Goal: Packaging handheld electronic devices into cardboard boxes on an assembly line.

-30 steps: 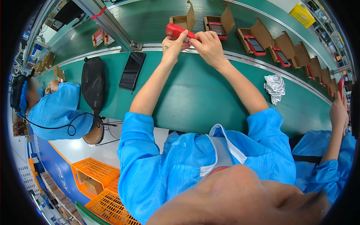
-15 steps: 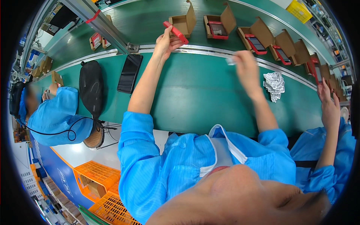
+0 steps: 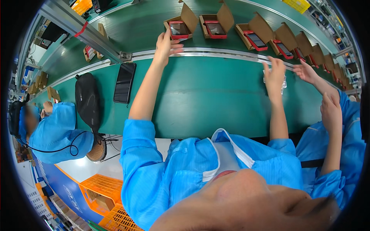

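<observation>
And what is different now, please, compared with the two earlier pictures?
The red device, earlier in the left hand, now lies in the open cardboard box just ahead; that hand has let go. The right hand has moved rightward to the pile of shiny pieces, partly covering it. The black phone and black pouch stay on the green table.

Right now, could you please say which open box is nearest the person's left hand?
The first open box right of the metal post; the left hand is beside its front corner, the others farther away.
</observation>
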A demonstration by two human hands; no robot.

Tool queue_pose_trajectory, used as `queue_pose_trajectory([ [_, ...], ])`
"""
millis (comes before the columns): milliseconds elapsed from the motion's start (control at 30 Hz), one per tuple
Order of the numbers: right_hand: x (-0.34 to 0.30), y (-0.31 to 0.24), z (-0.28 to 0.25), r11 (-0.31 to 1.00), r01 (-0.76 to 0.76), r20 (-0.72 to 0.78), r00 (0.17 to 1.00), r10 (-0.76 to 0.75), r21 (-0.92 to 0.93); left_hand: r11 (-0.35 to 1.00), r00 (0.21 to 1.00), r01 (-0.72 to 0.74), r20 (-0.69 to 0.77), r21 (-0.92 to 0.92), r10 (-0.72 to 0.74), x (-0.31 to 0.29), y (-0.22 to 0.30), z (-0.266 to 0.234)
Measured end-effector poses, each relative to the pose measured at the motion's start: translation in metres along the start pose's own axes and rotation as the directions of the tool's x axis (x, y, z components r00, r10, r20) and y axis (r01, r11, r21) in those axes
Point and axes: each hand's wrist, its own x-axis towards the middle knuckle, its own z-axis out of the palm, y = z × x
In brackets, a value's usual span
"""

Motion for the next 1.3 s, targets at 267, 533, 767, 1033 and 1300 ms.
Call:
queue_pose_trajectory([
  [267,0.077,-0.085,0.117,-0.128,-0.826,0.835,0.533,0.138,0.549,0.901,0.926,-0.375,0.038,0.221,0.376,-0.024,-0.057,0.027],
  [533,0.06,-0.079,0.136,-0.507,-0.691,0.834,0.541,0.111,0.515,0.925,0.937,0.038,0.336,-0.378,0.098,-0.018,-0.07,0.049],
  [767,0.006,-0.101,0.075,-0.722,-0.687,0.754,0.519,-0.402,0.088,0.741,0.833,0.274,0.536,-0.613,0.135,-0.015,-0.073,0.056],
  [1033,-0.015,-0.11,0.081,-0.703,-0.704,0.779,0.496,-0.383,0.103,0.803,0.84,0.199,0.52,-0.561,0.155,-0.019,-0.083,0.056],
  [1300,-0.02,-0.11,0.086,-0.729,-0.683,0.778,0.486,-0.399,0.053,0.842,0.858,0.007,0.436,-0.54,0.272,-0.019,-0.084,0.057],
])
